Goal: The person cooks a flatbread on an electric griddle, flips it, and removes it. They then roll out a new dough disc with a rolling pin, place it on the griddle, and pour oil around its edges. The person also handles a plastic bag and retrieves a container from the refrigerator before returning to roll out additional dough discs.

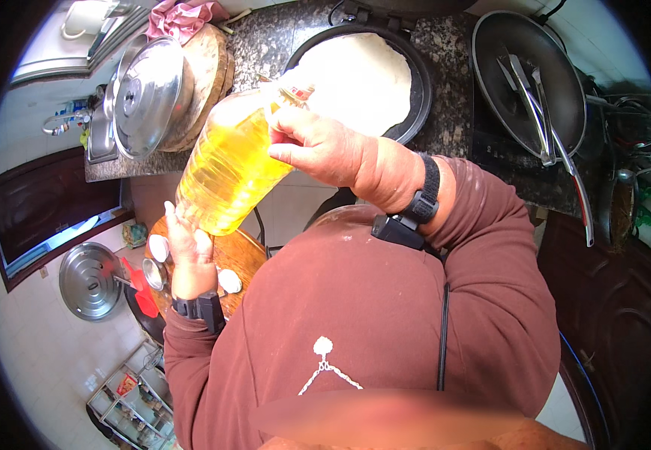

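Observation:
A large clear plastic bottle of yellow cooking oil [229,160] is held tilted in front of me, its capped-looking neck with red marking pointing up towards the pan. My left hand [189,239] supports the bottle's base from below. Around the upper part near the neck, my right hand [325,149] is closed, thumb and fingers pinched together. Behind the neck, a pale round sheet of dough [359,84] lies flat in a black electric baking pan [422,104], whose lid stands raised at the back. I cannot tell whether oil flows.
On the counter [260,42], a shiny metal lid or basin [151,98] leans by a round wooden board [207,73]. A wok [528,62] holding metal tongs [533,107] stands at right. A wooden table [238,250] with several small things is below left.

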### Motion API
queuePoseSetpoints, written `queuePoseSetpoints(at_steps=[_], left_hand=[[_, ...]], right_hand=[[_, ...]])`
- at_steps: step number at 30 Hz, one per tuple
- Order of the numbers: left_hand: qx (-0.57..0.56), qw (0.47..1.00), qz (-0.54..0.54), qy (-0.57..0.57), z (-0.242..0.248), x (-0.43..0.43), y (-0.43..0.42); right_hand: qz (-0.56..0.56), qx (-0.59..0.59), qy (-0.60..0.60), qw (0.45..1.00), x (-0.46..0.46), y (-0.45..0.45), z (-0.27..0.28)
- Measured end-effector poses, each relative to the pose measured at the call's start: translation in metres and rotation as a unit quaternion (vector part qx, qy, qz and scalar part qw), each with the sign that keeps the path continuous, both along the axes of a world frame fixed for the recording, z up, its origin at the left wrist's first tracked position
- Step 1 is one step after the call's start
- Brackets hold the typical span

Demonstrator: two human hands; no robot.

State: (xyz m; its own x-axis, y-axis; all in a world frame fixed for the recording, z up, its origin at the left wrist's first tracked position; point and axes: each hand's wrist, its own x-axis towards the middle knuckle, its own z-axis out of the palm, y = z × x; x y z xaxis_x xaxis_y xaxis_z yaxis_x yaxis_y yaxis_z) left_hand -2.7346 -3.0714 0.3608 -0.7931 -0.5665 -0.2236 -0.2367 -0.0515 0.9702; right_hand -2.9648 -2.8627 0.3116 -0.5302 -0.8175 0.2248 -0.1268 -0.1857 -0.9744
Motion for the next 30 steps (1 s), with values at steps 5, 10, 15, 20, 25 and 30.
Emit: queuePoseSetpoints(at_steps=[5,10,15,20,25,30], left_hand=[[0.203,0.972,0.105,-0.055,0.007,-0.021,-0.017],[0.194,0.968,0.136,-0.090,0.009,-0.030,-0.030],[0.205,0.967,0.133,-0.074,0.008,-0.029,-0.042],[0.192,0.967,0.143,-0.085,0.005,-0.026,-0.055],[0.190,0.968,0.135,-0.093,0.009,-0.028,-0.051],[0.197,0.969,0.118,-0.092,0.011,-0.029,-0.048]], right_hand=[[0.000,0.003,-0.027,1.000,-0.004,0.001,-0.005],[0.015,0.018,-0.050,0.998,-0.008,-0.002,-0.009],[0.007,0.010,-0.069,0.998,-0.008,-0.007,-0.015],[0.011,0.000,-0.100,0.995,-0.007,-0.011,-0.023],[0.006,0.003,-0.100,0.995,-0.006,-0.012,-0.027],[0.000,-0.010,-0.101,0.995,-0.006,-0.013,-0.028]])
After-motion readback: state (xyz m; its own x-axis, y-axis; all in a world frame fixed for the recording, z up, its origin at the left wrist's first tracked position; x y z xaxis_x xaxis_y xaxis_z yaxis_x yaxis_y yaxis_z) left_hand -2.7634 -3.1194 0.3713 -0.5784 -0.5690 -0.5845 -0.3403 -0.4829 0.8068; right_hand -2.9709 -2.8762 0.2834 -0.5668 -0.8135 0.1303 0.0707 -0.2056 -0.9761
